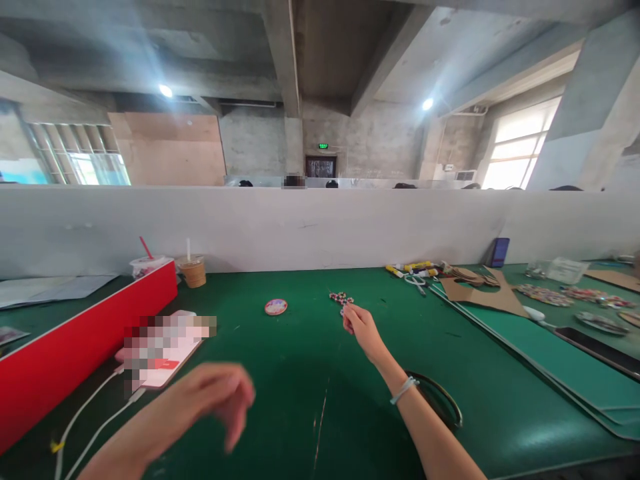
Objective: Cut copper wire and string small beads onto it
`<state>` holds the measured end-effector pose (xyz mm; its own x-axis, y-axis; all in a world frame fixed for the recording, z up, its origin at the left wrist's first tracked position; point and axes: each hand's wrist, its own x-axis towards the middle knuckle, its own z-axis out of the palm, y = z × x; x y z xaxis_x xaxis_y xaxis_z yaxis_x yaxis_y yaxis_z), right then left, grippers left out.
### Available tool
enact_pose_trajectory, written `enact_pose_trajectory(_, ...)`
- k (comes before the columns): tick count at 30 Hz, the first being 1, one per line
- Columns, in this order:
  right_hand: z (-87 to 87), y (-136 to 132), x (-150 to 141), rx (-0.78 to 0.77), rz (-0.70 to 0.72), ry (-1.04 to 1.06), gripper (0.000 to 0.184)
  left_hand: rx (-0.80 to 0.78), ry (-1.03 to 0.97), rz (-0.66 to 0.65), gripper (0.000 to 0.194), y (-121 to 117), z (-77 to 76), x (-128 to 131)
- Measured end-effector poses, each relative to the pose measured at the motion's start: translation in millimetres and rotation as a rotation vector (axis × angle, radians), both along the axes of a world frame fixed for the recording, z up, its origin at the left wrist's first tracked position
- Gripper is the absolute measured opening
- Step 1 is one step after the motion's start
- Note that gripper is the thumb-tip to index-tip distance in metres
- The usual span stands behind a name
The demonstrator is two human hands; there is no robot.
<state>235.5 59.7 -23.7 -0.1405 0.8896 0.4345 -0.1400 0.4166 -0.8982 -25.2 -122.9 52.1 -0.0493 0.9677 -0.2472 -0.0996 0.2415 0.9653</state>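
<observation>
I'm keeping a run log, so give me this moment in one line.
left hand: over green table, blurred | right hand: at small patterned pieces, grip unclear | round disc: on table, left of pieces

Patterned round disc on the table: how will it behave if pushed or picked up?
The disc would probably slide, not roll: it lies flat on the table. Its low edge may make it fiddly to pinch.

The person is wearing a thin, pale band [405,391] near the right wrist [384,363], its loop circling the arm; both forearms [439,427] are showing bare, the left hand [220,393] blurring.
</observation>
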Motion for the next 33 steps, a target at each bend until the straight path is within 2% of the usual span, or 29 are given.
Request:
enact_pose_trajectory(1, -0.6, -3.0, -2.3, 0.003, 0.019, -0.017, 0.036, 0.1, 0.097, -0.126, 0.024, 18.6, 4.1, 8.6)
enact_pose_trajectory(3, -3.3, -7.6, -6.3, 0.007, 0.056, -0.067, 0.036, 0.221, 0.232, -0.244, 0.031, 55.2, 2.7, 33.7)
enact_pose_trajectory(6, -10.6, -11.0, -11.9, 0.03, 0.071, -0.165, 0.036, 0.177, 0.229, -0.364, 0.038, 94.9, -19.7, 77.1)
enact_pose_trajectory(8, -16.0, -11.6, -15.1, 0.05, 0.053, -0.212, 0.035, 0.132, 0.157, -0.437, 0.041, 107.1, -40.0, 99.9)
enact_pose_trajectory(11, -21.4, -12.1, -18.5, 0.039, 0.046, -0.223, 0.034, 0.154, 0.063, -0.358, 0.039, 109.6, -64.7, 117.9)
enact_pose_trajectory(15, -23.1, -12.7, -21.9, -0.036, 0.101, -0.149, 0.034, 0.251, -0.008, -0.295, 0.034, 103.5, -78.3, 121.3)
enact_pose_trajectory(25, -19.1, -5.6, -19.3, -0.051, 0.116, -0.04, 0.035, 0.298, -0.106, -0.319, 0.035, 96.3, -76.4, 127.2)
enact_pose_trajectory(29, -15.0, -6.3, -14.8, -0.006, 0.119, -0.102, 0.035, 0.299, -0.068, -0.334, 0.037, 95.2, -78.5, 123.4)
enact_pose_trajectory(33, -12.7, -14.0, -15.0, 0.09, 0.104, -0.261, 0.034, 0.287, -0.001, -0.331, 0.035, 96.5, -76.4, 118.9)
